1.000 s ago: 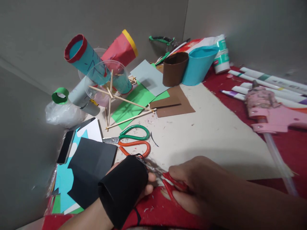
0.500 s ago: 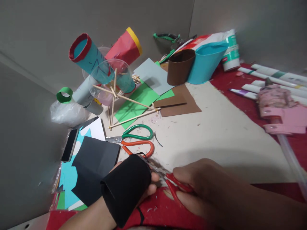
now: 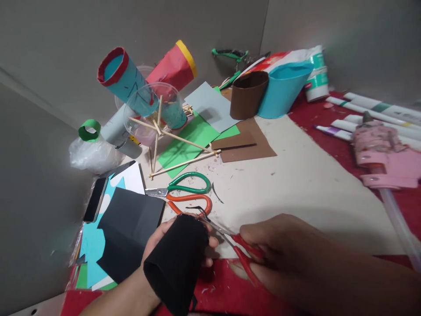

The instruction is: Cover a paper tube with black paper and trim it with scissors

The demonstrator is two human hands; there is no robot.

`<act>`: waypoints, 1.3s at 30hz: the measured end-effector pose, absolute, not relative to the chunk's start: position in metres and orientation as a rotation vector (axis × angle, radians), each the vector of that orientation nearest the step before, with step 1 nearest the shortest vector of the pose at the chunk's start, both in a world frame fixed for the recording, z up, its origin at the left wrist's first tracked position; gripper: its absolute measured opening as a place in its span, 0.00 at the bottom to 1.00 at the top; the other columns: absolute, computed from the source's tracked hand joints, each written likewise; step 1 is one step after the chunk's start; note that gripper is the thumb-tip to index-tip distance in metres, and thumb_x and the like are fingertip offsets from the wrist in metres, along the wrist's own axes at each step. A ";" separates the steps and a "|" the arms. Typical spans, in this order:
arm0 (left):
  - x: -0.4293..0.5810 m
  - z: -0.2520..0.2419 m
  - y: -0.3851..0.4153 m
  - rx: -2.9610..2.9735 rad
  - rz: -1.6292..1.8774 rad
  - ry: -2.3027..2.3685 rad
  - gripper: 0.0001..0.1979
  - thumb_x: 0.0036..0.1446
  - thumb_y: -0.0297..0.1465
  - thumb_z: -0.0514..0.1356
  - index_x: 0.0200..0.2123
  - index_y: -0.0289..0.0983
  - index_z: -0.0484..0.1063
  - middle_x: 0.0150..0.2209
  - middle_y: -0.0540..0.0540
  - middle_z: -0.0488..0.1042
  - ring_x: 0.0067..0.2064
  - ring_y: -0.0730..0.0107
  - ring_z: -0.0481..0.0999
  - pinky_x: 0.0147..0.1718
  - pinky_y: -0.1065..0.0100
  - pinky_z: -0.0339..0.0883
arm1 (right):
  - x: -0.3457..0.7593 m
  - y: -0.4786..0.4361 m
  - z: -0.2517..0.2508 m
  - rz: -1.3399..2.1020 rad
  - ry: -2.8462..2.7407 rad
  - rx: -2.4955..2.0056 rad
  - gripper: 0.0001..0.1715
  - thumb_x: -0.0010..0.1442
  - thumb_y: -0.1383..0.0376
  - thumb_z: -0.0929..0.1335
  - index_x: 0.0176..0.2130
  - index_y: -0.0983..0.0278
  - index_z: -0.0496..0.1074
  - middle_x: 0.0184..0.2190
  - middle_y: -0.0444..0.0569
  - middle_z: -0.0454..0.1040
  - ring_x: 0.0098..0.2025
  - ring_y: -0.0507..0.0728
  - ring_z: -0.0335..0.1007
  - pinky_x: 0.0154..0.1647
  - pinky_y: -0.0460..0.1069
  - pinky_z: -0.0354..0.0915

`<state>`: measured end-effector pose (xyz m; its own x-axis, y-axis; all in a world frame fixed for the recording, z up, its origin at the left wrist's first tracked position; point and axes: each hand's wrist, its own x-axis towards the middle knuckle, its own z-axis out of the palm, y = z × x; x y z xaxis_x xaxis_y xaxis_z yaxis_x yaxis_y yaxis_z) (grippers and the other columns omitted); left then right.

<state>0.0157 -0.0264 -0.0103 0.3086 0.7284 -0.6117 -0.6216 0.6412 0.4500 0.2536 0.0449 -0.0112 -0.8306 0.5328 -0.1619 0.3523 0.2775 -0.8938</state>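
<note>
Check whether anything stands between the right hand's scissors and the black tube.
Nothing visible does: the red-handled scissors are at the rim of the black tube; only a thin black strip curls at their blades. The scissors with green and orange handles lie beyond, not between.

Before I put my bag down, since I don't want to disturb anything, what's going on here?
A person's left hand holds a black tube. The right hand grips red-handled scissors, blades at the tube's far rim, where a thin black strip curls; whether it's fully cut off isn't clear. Green-and-orange scissors lie just beyond.
</note>
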 end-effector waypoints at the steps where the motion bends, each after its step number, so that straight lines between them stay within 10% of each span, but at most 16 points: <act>1: 0.017 -0.012 -0.027 0.142 0.892 0.922 0.19 0.59 0.43 0.60 0.40 0.32 0.79 0.36 0.38 0.81 0.35 0.58 0.79 0.37 0.63 0.71 | 0.254 0.045 -0.009 1.570 -2.383 -0.828 0.12 0.50 0.73 0.64 0.22 0.62 0.55 0.18 0.36 0.54 0.23 0.49 0.48 0.22 0.47 0.47; 39: 0.013 -0.022 -0.036 0.167 0.817 0.921 0.26 0.67 0.39 0.51 0.37 0.24 0.82 0.34 0.35 0.82 0.29 0.63 0.80 0.29 0.69 0.68 | 0.255 0.046 -0.012 1.439 -2.582 -1.016 0.15 0.50 0.63 0.65 0.19 0.61 0.56 0.15 0.38 0.61 0.20 0.50 0.54 0.20 0.50 0.46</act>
